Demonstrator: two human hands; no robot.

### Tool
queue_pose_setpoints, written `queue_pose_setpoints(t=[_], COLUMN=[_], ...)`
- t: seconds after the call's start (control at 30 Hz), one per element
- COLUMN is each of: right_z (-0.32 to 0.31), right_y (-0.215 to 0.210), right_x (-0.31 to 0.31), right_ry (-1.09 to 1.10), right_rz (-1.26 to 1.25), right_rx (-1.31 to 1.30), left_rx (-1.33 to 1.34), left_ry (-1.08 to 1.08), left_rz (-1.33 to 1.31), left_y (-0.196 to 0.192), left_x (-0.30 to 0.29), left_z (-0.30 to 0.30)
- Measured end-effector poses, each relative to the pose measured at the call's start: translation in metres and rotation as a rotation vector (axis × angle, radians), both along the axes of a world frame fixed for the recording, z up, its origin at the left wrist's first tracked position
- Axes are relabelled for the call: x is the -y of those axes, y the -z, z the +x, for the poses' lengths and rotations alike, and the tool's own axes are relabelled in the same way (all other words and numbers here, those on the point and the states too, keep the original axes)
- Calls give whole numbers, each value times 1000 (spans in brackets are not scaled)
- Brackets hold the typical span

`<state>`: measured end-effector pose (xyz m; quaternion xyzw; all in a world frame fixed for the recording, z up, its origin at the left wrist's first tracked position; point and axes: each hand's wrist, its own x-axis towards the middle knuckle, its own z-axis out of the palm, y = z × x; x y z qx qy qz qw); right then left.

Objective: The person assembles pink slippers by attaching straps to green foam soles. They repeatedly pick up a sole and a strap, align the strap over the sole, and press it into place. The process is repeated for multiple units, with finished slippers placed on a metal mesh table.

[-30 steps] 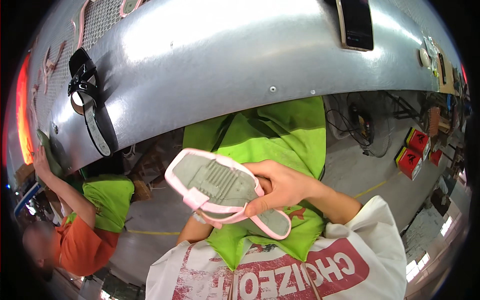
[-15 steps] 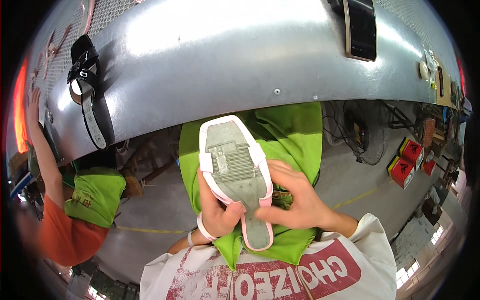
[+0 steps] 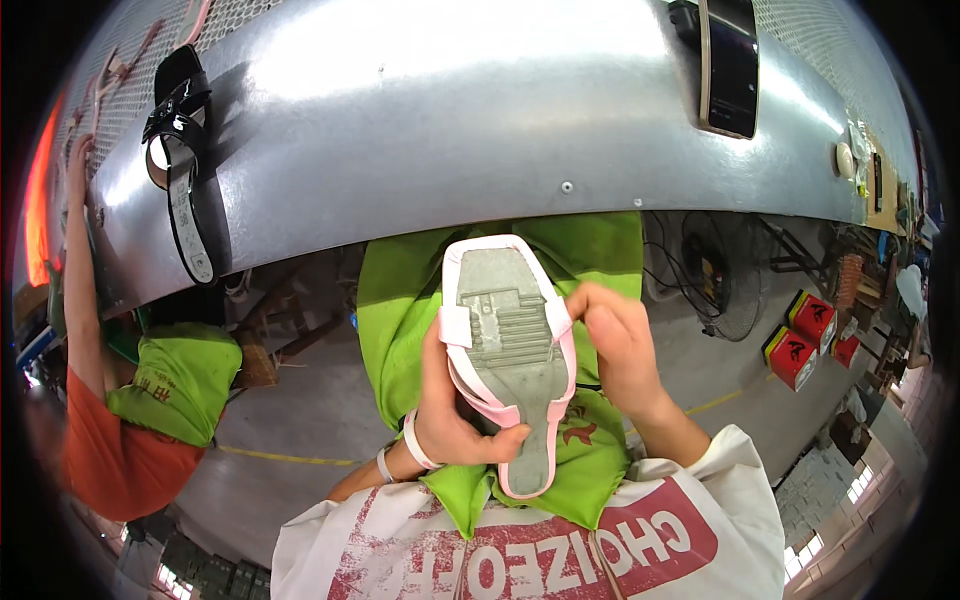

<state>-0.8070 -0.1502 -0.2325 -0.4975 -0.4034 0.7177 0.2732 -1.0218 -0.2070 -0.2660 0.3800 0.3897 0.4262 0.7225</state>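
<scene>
At the far left of the frame, a co-worker in an orange shirt (image 3: 120,455) and a green apron (image 3: 175,385) raises one arm (image 3: 80,270) along the edge of a curved metal hood (image 3: 450,120). The hood spans the upper part of the frame from left to right. A black sandal (image 3: 180,160) hangs on the hood surface at the upper left, sole strip pointing down.

At the centre of the frame, the person's left hand (image 3: 450,415) grips a pink sandal (image 3: 510,350) from its left side. The thumb lies across the lower part of the sole and the fingers wrap behind the upper; the hand is closed around the shoe. The sandal is held upright, its grey ribbed sole facing the camera, toe end up and narrow heel end down. A pale band (image 3: 415,440) circles the left wrist.

The right hand (image 3: 620,360) contacts the right edge of the same sandal near the widest part of the sole. Its fingers are curled against the pink rim; the hand is partly closed on the shoe edge. Behind both hands hangs the person's green apron (image 3: 400,290).

At the upper right, a dark sandal (image 3: 728,65) hangs on the hood. At the right of the frame, red boxes (image 3: 800,350) stand on the floor (image 3: 720,370), beside a floor fan (image 3: 715,285).
</scene>
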Motion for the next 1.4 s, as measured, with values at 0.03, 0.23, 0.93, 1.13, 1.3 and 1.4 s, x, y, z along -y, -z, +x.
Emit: queue_pose_setpoints(t=[0.03,0.23,0.93,1.13,1.3,1.4], right_z=[-7,-18,123,116,114,158], right_y=[1,-17,-127,-149,-174,-187], right_x=[-8,-31,-7,-75,-218,-254], right_ry=[59,156,141,241,513,716], right_rz=[24,-220,665,633,549,566], right_rx=[-42,-311,455,321,-119,36], left_rx=[15,207,-333,-756,-679,-674], left_ry=[-4,135,-6,368,360,291], left_rz=[-15,-120,269,562,405,381], left_y=[-1,6,-150,-175,-162,-161], left_x=[-2,-19,-98,-105,-84,-111], left_z=[0,-2,150,141,145,139])
